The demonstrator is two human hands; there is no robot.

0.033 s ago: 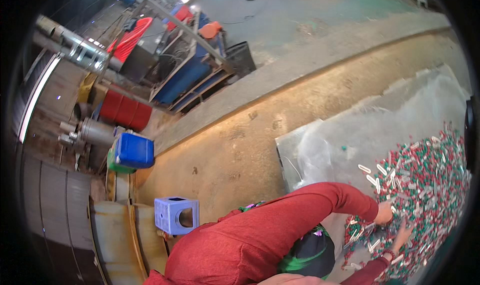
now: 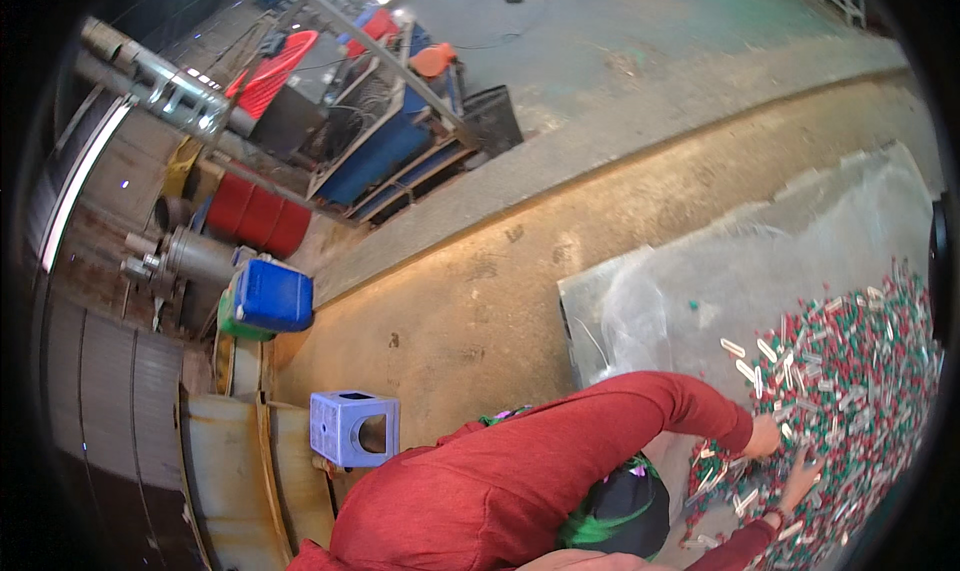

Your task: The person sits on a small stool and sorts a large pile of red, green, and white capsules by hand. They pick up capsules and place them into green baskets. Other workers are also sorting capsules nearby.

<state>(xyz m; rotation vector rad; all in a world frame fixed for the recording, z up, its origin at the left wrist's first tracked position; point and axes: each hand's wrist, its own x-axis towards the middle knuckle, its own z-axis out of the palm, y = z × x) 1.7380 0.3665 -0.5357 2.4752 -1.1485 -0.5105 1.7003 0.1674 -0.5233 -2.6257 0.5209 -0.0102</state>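
glossy red, green and silver small pieces (image 2: 850,371) lie on a clear, shiny plastic sheet (image 2: 760,261) over rough, matt concrete floor (image 2: 480,301).

A person in a red sleeve (image 2: 560,451) is seen bent over a heap of red, green and white pieces (image 2: 860,371) on a clear plastic sheet (image 2: 740,261). Both of that person's hands (image 2: 765,437) are pressed into the heap. A blue box (image 2: 352,428) stands nearby on the floor.

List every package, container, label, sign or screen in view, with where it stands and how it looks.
Blue plastic jerrycan: left of centre, boxy, on a green base.
Pale blue plastic cube: lower left, hollow, round hole in its side.
Red drums: left, lying down, cylindrical.
Black crate: upper centre, open-topped.
Clear plastic sheet: right, spread on the ground under small red, green and white pieces.
No signs or screens.
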